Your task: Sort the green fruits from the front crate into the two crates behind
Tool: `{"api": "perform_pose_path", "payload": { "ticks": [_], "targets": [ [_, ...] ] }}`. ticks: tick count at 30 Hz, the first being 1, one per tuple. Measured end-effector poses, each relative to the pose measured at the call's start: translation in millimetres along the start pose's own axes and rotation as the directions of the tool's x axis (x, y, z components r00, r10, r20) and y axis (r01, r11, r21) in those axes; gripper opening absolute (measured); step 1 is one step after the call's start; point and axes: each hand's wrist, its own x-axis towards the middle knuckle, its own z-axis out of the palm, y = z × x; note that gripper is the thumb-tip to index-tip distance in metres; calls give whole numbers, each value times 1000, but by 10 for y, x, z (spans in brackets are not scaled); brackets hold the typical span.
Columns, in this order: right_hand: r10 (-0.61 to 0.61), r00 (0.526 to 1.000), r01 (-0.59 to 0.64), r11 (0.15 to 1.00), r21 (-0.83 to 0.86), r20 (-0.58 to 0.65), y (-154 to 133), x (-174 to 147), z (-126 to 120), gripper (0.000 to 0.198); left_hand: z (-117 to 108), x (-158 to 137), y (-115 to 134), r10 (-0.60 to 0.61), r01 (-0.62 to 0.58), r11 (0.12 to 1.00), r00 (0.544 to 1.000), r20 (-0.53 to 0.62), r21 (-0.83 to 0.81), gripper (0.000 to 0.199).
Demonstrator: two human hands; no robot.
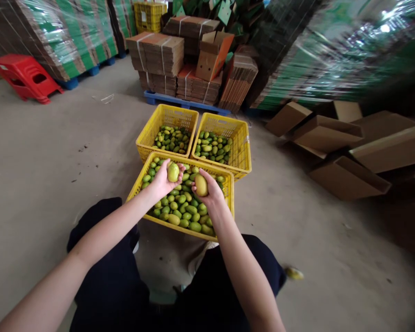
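Observation:
My left hand (pixel 164 180) is closed round a yellow-green mango (pixel 173 172), its top side facing up at me. A yellower mango (pixel 201 185) rests in my right hand (pixel 210 190), with the fingers curled about it. Both hands are apart, just above a yellow plastic crate (pixel 181 232) between my knees. Inside that crate lie many green and yellowish mangoes (pixel 174 219), partly hidden by my hands and forearms.
Beyond stand two more yellow crates, a left one (pixel 143 144) and a right one (pixel 245 150), both part-filled with mangoes. Flattened cartons (pixel 159 53) sit on a blue pallet (pixel 186 102). A red stool (pixel 24 76) is at left; open cardboard boxes (pixel 327 133) lie at right.

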Motion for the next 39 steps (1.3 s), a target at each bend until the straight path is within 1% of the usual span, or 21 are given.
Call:
{"api": "perform_pose_path", "payload": {
  "ticks": [3, 4, 6, 8, 11, 15, 21, 23, 25, 27, 28, 29, 30, 31, 32, 33, 35, 36, 37, 38, 39],
  "targets": [
    [15, 1000, -15, 1000, 17, 12, -16, -21, -4, 12, 17, -9, 18, 19, -20, 998, 1000, 17, 63, 18],
    [20, 999, -21, 1000, 19, 31, -20, -28, -7, 13, 20, -10, 21, 23, -25, 997, 1000, 15, 80, 16],
    [29, 996, -31, 999, 12, 79, -22, -39, -13, 13, 17, -10, 22, 9, -10, 995, 1000, 3, 99, 18],
    [35, 992, -36, 999, 4, 118, -19, -45, -18, 13, 5, -8, 18, -30, 31, 994, 999, -17, 107, 27],
    [41, 989, -45, 999, 21, 142, -15, -55, -21, 13, -22, -1, 1, -55, 59, 991, 998, -41, 118, 36],
    [28, 989, -33, 999, 26, 148, -35, -90, -21, 13, -51, 13, -16, -19, 21, 995, 1000, -22, 97, 30],
    [62, 984, -85, 988, 129, 168, -70, -154, 18, 12, -1, -30, 36, -81, 84, 995, 995, -61, 47, 38],
    [69, 981, -97, 984, 150, 183, -71, -147, 30, 12, 20, -46, 47, -83, 86, 996, 994, -65, 40, 35],
    [77, 979, -105, 985, 140, 188, -63, -123, 37, 10, 28, -43, 39, -87, 89, 995, 995, -42, 46, 30],
    [58, 980, -77, 992, 95, 191, -46, -94, 39, 8, 24, -28, 18, -77, 77, 993, 997, -8, 91, 24],
    [29, 980, -42, 997, 60, 195, -34, -81, 38, 8, 21, -22, 6, -50, 47, 990, 999, 13, 135, 20],
    [-17, 980, 12, 1000, 25, 199, -22, -72, 36, 9, 19, -21, -2, 2, -10, 981, 999, 42, 194, 14],
    [-87, 976, 90, 996, -4, 200, -9, -67, 33, 12, 18, -26, -5, 77, -96, 961, 994, 82, 261, 8],
    [-180, 964, 189, 981, -31, 196, 2, -65, 28, 19, 20, -38, -2, 166, -203, 924, 977, 138, 325, 12],
    [-288, 938, 304, 951, -60, 191, 13, -67, 23, 27, 23, -55, 7, 250, -311, 873, 947, 202, 376, 22],
    [-401, 896, 423, 901, -96, 190, 21, -73, 17, 35, 27, -75, 19, 318, -402, 819, 912, 261, 410, 32],
    [-590, 780, 624, 756, -196, 209, 36, -90, 9, 44, 30, -111, 45, 395, -505, 745, 860, 323, 436, 42],
    [-652, 724, 690, 678, -255, 226, 44, -99, 8, 44, 28, -123, 53, 415, -528, 727, 847, 333, 438, 43],
    [-693, 680, 731, 610, -306, 241, 54, -109, 10, 42, 22, -130, 57, 431, -547, 712, 836, 341, 441, 44],
    [-721, 648, 755, 562, -339, 247, 65, -119, 15, 40, 13, -131, 57, 445, -568, 691, 822, 356, 446, 44],
    [-739, 627, 769, 534, -353, 248, 77, -127, 22, 39, 3, -127, 53, 457, -593, 662, 804, 381, 458, 44]
  ]
}}
